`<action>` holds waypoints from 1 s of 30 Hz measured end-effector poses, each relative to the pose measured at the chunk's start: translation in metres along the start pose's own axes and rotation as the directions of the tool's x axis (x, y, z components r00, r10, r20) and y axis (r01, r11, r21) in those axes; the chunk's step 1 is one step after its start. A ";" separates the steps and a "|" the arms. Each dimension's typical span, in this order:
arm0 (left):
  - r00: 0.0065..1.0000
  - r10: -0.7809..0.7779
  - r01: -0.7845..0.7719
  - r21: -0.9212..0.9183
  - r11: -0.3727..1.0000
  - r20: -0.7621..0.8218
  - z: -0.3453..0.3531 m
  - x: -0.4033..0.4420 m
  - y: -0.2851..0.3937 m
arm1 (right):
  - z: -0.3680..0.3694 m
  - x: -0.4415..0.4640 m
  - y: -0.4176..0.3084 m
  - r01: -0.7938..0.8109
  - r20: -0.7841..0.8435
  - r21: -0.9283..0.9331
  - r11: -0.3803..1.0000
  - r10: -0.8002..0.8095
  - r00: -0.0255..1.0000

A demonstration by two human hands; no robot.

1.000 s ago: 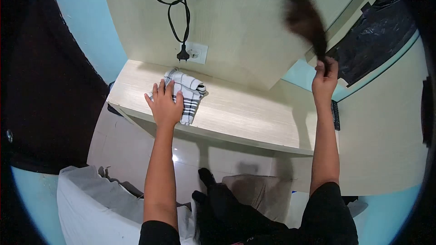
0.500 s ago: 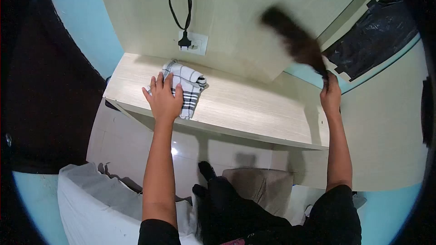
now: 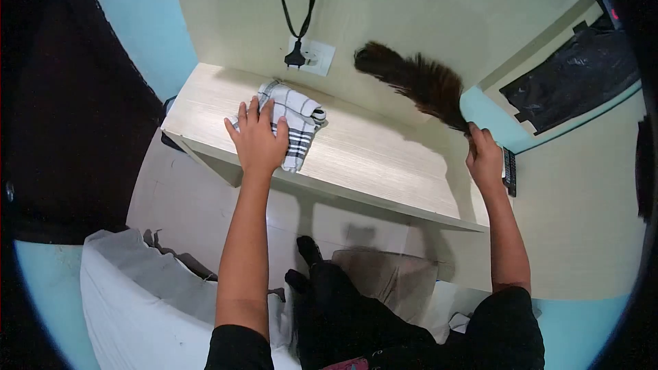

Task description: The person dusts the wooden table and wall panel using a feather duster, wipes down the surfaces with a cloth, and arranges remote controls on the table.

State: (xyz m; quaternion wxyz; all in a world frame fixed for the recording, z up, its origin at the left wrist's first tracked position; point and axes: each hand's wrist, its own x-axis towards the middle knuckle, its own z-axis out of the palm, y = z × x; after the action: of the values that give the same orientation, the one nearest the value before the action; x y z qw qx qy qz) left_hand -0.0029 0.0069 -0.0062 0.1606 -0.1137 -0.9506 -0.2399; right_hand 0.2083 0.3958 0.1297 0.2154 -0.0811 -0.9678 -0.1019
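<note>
Your right grip (image 3: 485, 157) is closed around the narrow end of a dark brown, bushy feather duster (image 3: 418, 85), which slants up and leftward before the pale wood-grain back panel (image 3: 384, 14); whether its feathers touch the panel, you cannot tell. Your left grip (image 3: 260, 144) clasps nothing: it lies palm down, fingers spread, on the left part of a folded white fabric cloth with black stripes (image 3: 298, 127), resting on the pale wood-grain worktop (image 3: 384, 151). Behind the cloth, a black two-pin plug (image 3: 295, 56) hangs before a white square wall socket (image 3: 319, 58).
</note>
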 end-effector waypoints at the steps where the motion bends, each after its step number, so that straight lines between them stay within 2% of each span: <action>1: 1.000 0.001 -0.001 -0.002 1.000 -0.002 0.000 0.000 0.000 | -0.004 0.003 -0.008 0.009 0.052 -0.026 1.000 -0.008 0.999; 3: 1.000 0.009 -0.009 -0.009 1.000 -0.013 -0.002 0.001 0.001 | -0.004 0.008 -0.019 0.041 0.093 -0.064 0.997 -0.035 0.995; 6: 1.000 0.000 0.000 0.000 1.000 -0.003 -0.003 0.001 0.002 | 0.004 0.013 -0.037 -0.042 -0.040 0.116 0.992 0.047 0.998; 9: 0.999 0.010 -0.011 -0.016 1.000 -0.031 -0.001 0.000 0.000 | -0.005 0.026 -0.044 0.061 0.101 0.005 0.998 -0.061 0.993; 12: 0.999 0.007 -0.007 -0.023 1.000 -0.039 -0.001 0.001 0.000 | -0.002 0.036 -0.050 -0.002 -0.066 0.138 0.990 0.011 0.998; 13: 1.000 0.003 -0.003 -0.026 1.000 -0.030 -0.002 0.001 0.000 | 0.000 0.037 -0.052 -0.025 -0.077 0.164 0.986 0.038 0.996; 16: 1.000 -0.023 0.023 -0.027 0.999 -0.008 -0.003 0.001 0.002 | -0.010 0.047 -0.060 0.018 -0.024 0.121 0.993 -0.015 1.000; 19: 0.999 -0.052 0.052 -0.018 0.998 0.016 -0.005 0.002 0.004 | -0.008 0.053 -0.068 -0.062 -0.141 0.265 0.962 0.102 0.985; 22: 0.997 -0.063 0.064 -0.019 0.998 0.044 -0.009 0.003 0.005 | -0.029 0.067 -0.096 -0.011 -0.026 0.165 0.986 0.015 1.000; 23: 0.997 -0.068 0.069 -0.025 0.997 0.042 -0.010 0.004 0.006 | -0.027 0.071 -0.100 -0.036 -0.040 0.180 0.983 0.044 0.998; 26: 0.996 -0.079 0.080 -0.043 0.996 0.034 -0.011 0.003 0.007 | -0.017 0.089 -0.122 0.039 -0.174 0.256 0.966 0.006 0.985; 27: 0.997 -0.077 0.078 -0.048 0.996 0.027 -0.010 0.003 0.007 | -0.019 0.095 -0.128 0.057 -0.079 0.200 0.978 -0.042 0.996; 30: 0.997 -0.071 0.072 -0.060 0.996 0.023 -0.011 0.003 0.006 | -0.023 0.121 -0.159 0.052 -0.077 0.301 0.952 -0.030 0.997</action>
State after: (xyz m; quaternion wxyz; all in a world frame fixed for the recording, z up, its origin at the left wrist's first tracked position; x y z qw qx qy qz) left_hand -0.0011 0.0073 0.0069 0.1382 -0.0871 -0.9481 -0.2729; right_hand 0.0774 0.2502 0.1764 0.2576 -0.0232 -0.9651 0.0404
